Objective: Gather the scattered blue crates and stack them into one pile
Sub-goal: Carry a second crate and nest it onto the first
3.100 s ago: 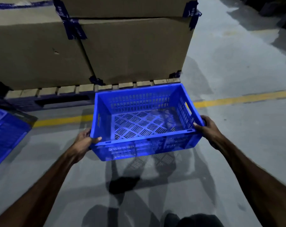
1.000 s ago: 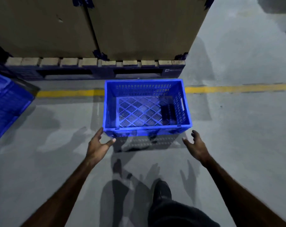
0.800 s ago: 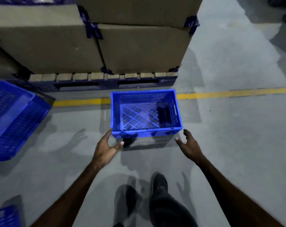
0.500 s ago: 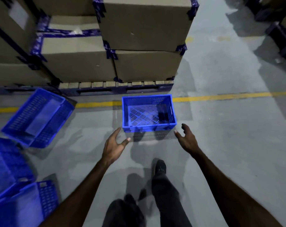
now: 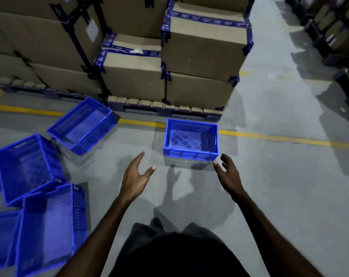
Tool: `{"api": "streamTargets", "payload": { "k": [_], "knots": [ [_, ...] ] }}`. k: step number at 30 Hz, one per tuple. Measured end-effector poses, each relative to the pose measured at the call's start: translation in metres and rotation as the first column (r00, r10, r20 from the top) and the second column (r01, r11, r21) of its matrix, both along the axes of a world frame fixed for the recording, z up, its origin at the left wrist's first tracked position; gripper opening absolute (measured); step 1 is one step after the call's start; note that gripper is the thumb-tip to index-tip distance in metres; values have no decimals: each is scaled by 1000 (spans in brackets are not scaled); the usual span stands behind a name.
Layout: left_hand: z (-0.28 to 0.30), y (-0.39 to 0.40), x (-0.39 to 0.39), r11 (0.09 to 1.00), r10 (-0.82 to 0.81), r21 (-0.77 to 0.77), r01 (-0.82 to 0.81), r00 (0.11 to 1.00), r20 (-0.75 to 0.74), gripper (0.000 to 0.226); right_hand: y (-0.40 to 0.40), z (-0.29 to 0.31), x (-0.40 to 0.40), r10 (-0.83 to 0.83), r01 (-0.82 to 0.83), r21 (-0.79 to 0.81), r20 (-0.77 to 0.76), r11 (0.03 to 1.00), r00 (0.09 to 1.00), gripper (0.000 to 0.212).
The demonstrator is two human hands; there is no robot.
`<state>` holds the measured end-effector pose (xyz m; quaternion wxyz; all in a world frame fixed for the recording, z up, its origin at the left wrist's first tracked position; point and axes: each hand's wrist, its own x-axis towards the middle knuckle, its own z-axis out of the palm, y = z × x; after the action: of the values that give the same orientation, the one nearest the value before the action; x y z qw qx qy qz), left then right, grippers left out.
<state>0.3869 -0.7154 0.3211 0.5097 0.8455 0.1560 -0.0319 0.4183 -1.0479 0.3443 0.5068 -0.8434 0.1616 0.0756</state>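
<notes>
Blue crate (image 5: pixel 190 139) was seen upright on the grey floor (image 5: pixel 279 186) at centre frame, open side up, just in front of the pallet (image 5: pixel 165 107) of cardboard boxes (image 5: pixel 199 56) and across the yellow line (image 5: pixel 279 137). It was judged to be set as the base of the pile: level, clear space around it. Left hand (image 5: pixel 135 176) and right hand (image 5: pixel 228 175) were held low in the frame's middle, just below the crate and apart from it, fingers spread and relaxed, nothing gripped. Four more crates were scattered at left: one tilted crate (image 5: pixel 82 125) at mid left near the line, a second crate (image 5: pixel 27 166) on its side at the left edge, a third crate (image 5: pixel 49 226) and a partly cut-off fourth crate (image 5: pixel 1 236) at lower left. None were stacked yet. Next, a turn toward the left group was judged likely; the tipped ones would need righting before nesting.
</notes>
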Motion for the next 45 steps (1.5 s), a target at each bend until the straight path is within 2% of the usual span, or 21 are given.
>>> {"api": "streamTargets", "payload": {
  "k": [3,5,7,11,14,22,27,31,39,45],
  "knots": [
    [2,6,-29,995,100,-6,-100,995,18,77,5,7,0,73,-74,22,27,997,997,91],
    [4,7,-49,986,166,-7,-165,986,20,81,11,12,2,138,-139,16,33,990,990,75],
    [7,4,-72,968,252,-15,-252,968,9,76,18,12,1,228,-228,-2,37,974,973,62],
    [7,0,-126,911,412,-17,-412,911,-14,78,40,4,-5,397,-397,0,12,918,918,63],
    [9,-3,-174,844,536,13,-536,842,-55,76,67,-7,-15,546,-546,23,-35,838,837,68],
    [10,2,-290,593,805,39,-804,591,-56,75,156,-9,-55,806,-804,62,-8,591,592,55],
    [2,14,-329,492,870,18,-870,491,-52,80,206,-2,-73,890,-890,25,2,456,456,55],
    [-2,41,-347,432,900,3,-902,431,-61,77,256,0,-83,919,-919,-8,-1,394,394,54],
    [-5,135,-361,390,917,-63,-919,393,-61,70,362,2,-105,931,-930,-30,-9,365,366,54],
    [-16,195,-372,360,925,-56,-931,364,-106,67,432,-3,-110,948,-948,-55,-40,313,315,54]
  ]
}}
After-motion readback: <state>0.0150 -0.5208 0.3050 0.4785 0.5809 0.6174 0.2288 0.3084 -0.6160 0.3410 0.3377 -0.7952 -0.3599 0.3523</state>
